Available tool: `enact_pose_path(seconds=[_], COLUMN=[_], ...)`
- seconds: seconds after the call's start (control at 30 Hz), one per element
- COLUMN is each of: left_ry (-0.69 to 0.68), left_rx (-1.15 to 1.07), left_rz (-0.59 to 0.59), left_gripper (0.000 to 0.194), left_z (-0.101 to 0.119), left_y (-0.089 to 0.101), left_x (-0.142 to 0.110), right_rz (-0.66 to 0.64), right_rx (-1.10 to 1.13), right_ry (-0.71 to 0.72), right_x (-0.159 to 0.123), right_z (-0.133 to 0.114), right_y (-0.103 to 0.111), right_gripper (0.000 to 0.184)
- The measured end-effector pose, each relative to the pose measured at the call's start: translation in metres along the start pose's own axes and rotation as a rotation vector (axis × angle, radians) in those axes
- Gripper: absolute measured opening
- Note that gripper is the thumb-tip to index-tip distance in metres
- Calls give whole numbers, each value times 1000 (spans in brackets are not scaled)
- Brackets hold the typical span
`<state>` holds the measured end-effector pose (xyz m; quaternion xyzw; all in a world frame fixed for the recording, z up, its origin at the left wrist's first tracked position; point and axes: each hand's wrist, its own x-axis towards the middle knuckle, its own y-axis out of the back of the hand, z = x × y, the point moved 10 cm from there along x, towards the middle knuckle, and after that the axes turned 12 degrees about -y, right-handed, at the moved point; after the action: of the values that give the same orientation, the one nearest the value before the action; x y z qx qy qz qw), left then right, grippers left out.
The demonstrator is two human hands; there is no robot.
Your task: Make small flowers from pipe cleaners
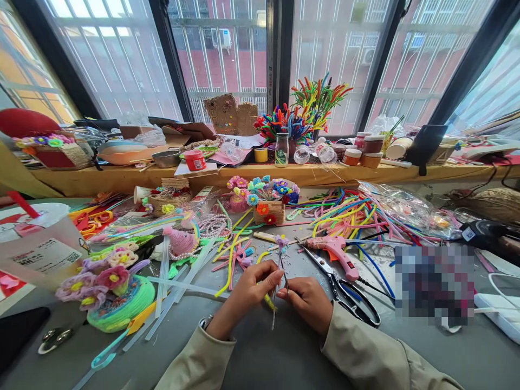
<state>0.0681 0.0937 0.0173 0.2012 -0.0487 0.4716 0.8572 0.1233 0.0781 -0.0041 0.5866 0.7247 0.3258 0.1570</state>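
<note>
Both hands are pinched together above the grey tabletop, around a small purple pipe-cleaner flower (281, 241) on a thin dark stem. My left hand (257, 284) grips the stem between thumb and fingertips, just below the flower head. On the other side, the fingertips of my right hand (307, 301) pinch the dark strand lower down. A thin pale end hangs beneath the fingers. Right of my right hand lie large black-handled scissors (331, 273) with their blades slightly apart, and a pink glue gun (335, 252). A yellow pipe cleaner (231, 262) lies left of my left hand.
Loose pipe cleaners (353, 214) pile up behind the glue gun. Clear glue sticks (193, 273) and a green woven piece with fuzzy flowers (122, 303) lie left. A drink cup (44, 249) stands far left, a white power strip (498, 314) far right. Flower baskets (270, 210) stand ahead.
</note>
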Motion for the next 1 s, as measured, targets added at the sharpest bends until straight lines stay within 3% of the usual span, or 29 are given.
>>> enact_pose_path(seconds=[0.23, 0.47, 1.0], left_ry=[-5, -26, -5], left_rx=[-3, 15, 55], left_rz=[52, 25, -18], left_gripper=[27, 27, 29], left_z=[2, 3, 3], left_y=[5, 2, -1], left_x=[0, 0, 0], right_rz=[-49, -117, -23], right_rx=[36, 41, -25], right_ry=[-12, -21, 11], right_x=[-2, -4, -1], right_z=[0, -4, 1], right_y=[-3, -7, -3], right_gripper=[56, 63, 52])
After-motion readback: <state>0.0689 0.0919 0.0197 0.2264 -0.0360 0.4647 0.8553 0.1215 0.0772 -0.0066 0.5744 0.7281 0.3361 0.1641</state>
